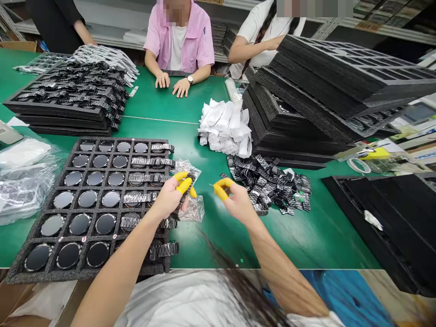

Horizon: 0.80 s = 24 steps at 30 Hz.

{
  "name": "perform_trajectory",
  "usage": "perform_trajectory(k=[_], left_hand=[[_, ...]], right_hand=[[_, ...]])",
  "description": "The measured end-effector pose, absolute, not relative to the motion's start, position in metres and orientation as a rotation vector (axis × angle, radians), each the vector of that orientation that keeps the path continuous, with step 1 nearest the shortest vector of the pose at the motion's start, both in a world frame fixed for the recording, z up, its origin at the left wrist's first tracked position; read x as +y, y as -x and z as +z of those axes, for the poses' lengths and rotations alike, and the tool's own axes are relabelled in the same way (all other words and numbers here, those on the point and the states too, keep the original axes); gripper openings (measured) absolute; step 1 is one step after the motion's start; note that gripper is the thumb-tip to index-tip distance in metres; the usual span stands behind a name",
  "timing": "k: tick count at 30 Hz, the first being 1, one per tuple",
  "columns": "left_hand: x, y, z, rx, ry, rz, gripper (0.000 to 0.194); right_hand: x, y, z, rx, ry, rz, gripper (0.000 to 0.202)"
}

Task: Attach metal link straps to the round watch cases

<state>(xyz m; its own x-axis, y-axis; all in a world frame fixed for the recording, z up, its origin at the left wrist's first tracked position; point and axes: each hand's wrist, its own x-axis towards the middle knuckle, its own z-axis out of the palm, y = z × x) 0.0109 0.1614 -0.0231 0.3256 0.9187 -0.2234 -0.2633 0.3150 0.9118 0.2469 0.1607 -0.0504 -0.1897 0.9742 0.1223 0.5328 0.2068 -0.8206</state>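
Note:
My left hand (173, 193), yellow covers on its fingertips, is closed on a dark metal watch strap (194, 174). Part of that strap is hidden behind the fingers. Across a small gap, my right hand (231, 196) pinches a thin metal pin (211, 185) between yellow-covered thumb and finger. Under and beside the left hand lie small clear bags of metal pins (192, 210). To the left, a black foam tray (124, 189) holds rows of round watch heads (92, 198); several in its right column have straps (139, 198) attached.
Loose dark straps (269, 181) lie right of my hands, with white-wrapped pieces (225, 125) behind. Black foam trays (289, 131) are stacked at right; more trays with straps (75, 91) stand far left. Plastic bags (27, 181) lie at left. Co-workers (182, 41) are across the green table (218, 245).

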Motion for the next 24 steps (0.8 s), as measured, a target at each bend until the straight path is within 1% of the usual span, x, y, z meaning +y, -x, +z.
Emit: perform_trajectory(k=[2,5,8,13,17,20,24], left_hand=[[0.161,-0.011,-0.022,0.923,-0.899,0.922,0.064],[0.161,-0.009,-0.022,0.938,-0.921,0.892,0.068],[0.163,-0.007,-0.022,0.955,-0.978,0.857,0.066],[0.165,-0.008,-0.023,1.003,-1.067,0.829,0.064],[0.163,-0.01,-0.023,1.023,-1.052,0.788,0.066],[0.16,-0.01,-0.02,0.963,-0.948,0.72,0.067],[0.16,-0.006,-0.014,0.832,-0.865,0.62,0.061]], right_hand=[[0.167,-0.227,-0.042,-1.74,1.277,0.697,0.018],[0.172,-0.199,-0.043,-1.679,1.151,0.634,0.021],[0.174,-0.191,-0.052,-1.602,1.16,0.687,0.022],[0.175,-0.2,-0.06,-1.501,1.178,0.875,0.023],[0.173,-0.199,-0.059,-1.496,1.157,0.829,0.025],[0.173,-0.199,-0.057,-1.518,1.068,0.785,0.029],[0.176,-0.203,-0.056,-1.449,0.898,0.946,0.035]])
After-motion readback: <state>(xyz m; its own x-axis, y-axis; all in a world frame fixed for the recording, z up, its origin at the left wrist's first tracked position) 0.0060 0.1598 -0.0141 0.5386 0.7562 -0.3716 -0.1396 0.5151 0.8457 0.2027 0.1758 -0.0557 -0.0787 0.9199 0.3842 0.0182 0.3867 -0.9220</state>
